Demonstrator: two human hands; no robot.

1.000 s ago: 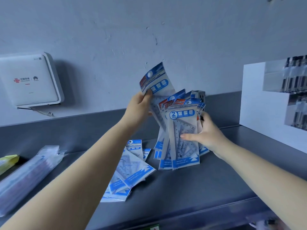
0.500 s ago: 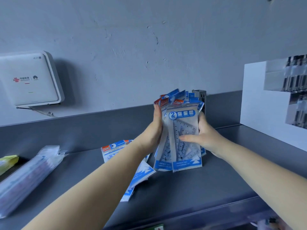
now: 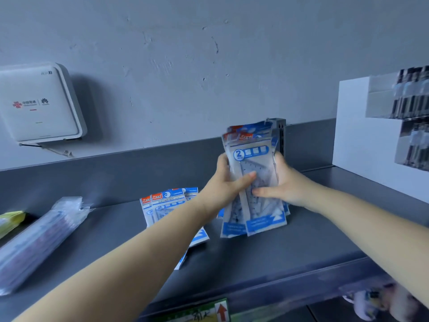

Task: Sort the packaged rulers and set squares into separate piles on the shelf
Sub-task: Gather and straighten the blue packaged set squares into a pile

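Both hands are clamped on one upright bundle of set square packs (image 3: 254, 182), its bottom edge resting on the grey shelf (image 3: 255, 259). The left hand (image 3: 226, 184) grips the bundle's left edge with the thumb laid across the front pack, and the right hand (image 3: 282, 182) grips the right edge, thumb also on the front. Just left of the bundle, partly under the left forearm, a loose pile of similar packs (image 3: 162, 205) lies flat. Much further left sits a long clear bag (image 3: 39, 240), maybe rulers, too blurry to say.

These look light, with stiff plastic inside slick sleeves, so I'd guess they slide against each other easily. Squeezing both long edges mid-height seems right; pinch only the header cards and the back ones probably fan out.
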